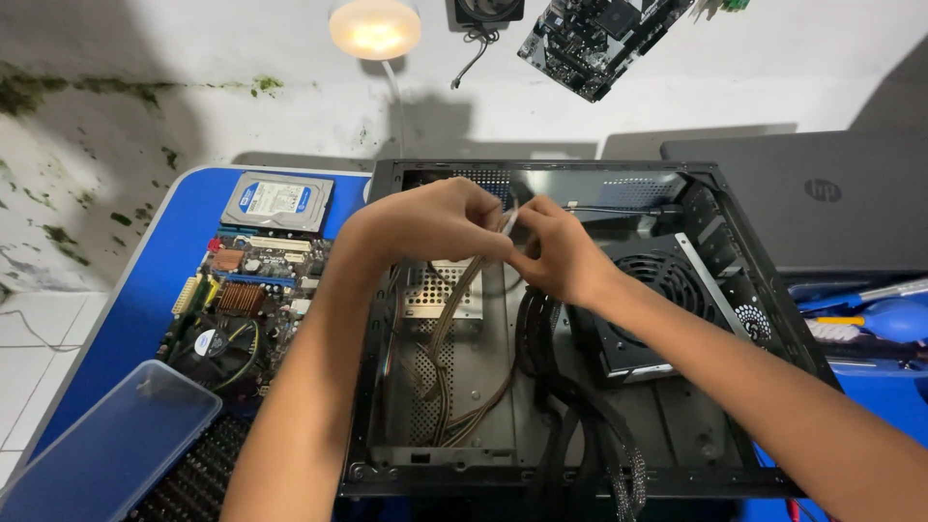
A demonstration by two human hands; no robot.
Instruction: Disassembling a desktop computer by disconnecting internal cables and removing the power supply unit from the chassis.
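Note:
An open black computer case [387,319] lies flat on a blue table [145,300]. Above its middle, my left hand [435,220] and my right hand [561,251] meet, both pinching a thin pale cable or tie [509,220] between their fingertips. Brown and grey ribbon wires [449,338] run down from under my left hand along the case floor. A bundle of black sleeved cables [570,425] leads from under my right hand toward the case front. A power supply with a round fan grille [662,290] sits in the case at the right.
Left of the case lie a green motherboard [237,300] with a cooler fan, a hard drive [277,201] and a clear plastic box lid [116,440]. A closed dark laptop [822,198] is at the right, a blue-handled tool [894,314] below it. A lamp [375,27] and a board [594,39] are on the wall.

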